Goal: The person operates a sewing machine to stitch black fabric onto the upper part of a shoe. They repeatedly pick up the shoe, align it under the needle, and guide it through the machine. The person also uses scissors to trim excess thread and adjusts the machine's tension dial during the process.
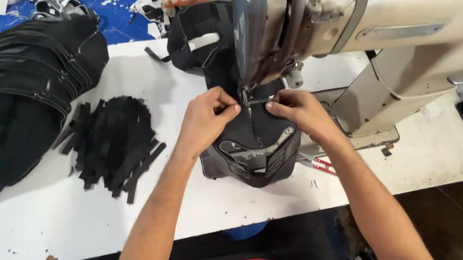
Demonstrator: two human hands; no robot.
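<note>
Both hands pinch one thin black strip under the needle — left hand at nine o'clock, right hand at three — its length running crosswise over the shoe upper.

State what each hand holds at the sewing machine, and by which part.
Left hand and right hand pinch a small black strip by its two ends, over the black shoe upper.
</note>
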